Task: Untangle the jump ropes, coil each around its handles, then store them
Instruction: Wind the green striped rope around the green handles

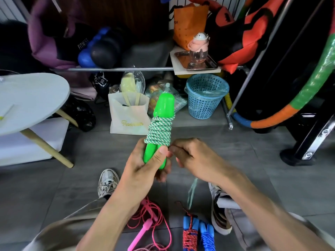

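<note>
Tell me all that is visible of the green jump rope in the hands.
The green jump rope has two bright green handles that look like smooth plastic, held side by side and pointing up and away from the person. Its cord, braided green and white, is coiled in tight turns around the middle of the handles. The left hand grips the lower handle ends, thumb on top. The right hand pinches at the lowest turns beside it. A blurred pale-green strand hangs below the right hand, probably the loose end.

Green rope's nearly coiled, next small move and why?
Probably tuck the loose end under the last wrap. The left hand holds the green handles, the rope coil looks complete, and the right hand pinches at its lowest turn.
</note>
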A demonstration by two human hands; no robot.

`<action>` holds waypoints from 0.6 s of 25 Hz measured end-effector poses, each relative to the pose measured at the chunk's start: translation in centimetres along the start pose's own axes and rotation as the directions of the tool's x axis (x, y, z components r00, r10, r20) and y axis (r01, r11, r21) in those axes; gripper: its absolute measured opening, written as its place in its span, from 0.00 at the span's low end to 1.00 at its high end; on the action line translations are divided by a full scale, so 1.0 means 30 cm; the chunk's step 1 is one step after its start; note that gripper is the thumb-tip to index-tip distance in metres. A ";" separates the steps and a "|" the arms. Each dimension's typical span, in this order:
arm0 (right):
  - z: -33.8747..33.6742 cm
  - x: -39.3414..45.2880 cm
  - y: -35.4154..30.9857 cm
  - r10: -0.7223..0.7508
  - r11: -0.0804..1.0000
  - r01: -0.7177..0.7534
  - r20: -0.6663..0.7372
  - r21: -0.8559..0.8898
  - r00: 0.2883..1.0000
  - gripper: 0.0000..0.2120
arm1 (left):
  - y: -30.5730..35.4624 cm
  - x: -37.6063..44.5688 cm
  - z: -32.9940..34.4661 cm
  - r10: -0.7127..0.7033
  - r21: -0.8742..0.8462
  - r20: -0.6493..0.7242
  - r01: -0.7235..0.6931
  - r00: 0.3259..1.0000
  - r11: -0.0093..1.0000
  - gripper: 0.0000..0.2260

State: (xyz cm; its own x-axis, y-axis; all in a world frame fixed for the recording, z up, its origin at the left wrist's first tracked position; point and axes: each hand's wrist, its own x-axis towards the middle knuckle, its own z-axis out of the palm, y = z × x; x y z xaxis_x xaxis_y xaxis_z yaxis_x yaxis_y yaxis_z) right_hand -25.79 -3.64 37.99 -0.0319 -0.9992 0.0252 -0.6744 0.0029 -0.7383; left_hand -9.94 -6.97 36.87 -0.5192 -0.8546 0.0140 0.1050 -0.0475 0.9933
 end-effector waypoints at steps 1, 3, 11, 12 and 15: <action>-0.008 0.003 0.002 0.008 1.000 -0.008 0.011 0.027 1.000 0.19 | 0.008 -0.006 -0.005 -0.018 -0.079 0.053 0.022 0.998 0.997 0.12; -0.031 0.007 -0.007 0.023 0.997 -0.027 0.053 0.079 0.998 0.19 | 0.026 -0.021 -0.014 -0.029 -0.261 0.211 0.085 0.977 0.961 0.10; -0.061 -0.020 -0.030 0.023 0.996 -0.038 0.176 0.084 0.984 0.10 | 0.014 0.020 -0.036 0.064 0.089 -0.050 -0.060 0.997 0.994 0.11; -0.057 -0.031 -0.034 0.037 0.997 -0.050 0.189 0.067 0.981 0.08 | 0.006 0.019 -0.025 0.129 0.289 -0.092 -0.097 0.987 0.952 0.11; -0.042 -0.052 -0.058 0.073 0.987 -0.104 0.233 0.126 0.970 0.13 | -0.003 -0.003 0.006 0.285 0.706 -0.075 -0.151 0.956 0.692 0.18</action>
State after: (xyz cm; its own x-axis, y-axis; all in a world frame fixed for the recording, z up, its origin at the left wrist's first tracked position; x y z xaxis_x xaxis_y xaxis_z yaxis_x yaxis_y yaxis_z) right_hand -25.49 -2.05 40.08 0.0914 -0.9782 -0.1862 -0.5694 0.1021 -0.8157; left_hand -10.06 -6.80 36.79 -0.4026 -0.8689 0.2879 -0.4482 0.4614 0.7657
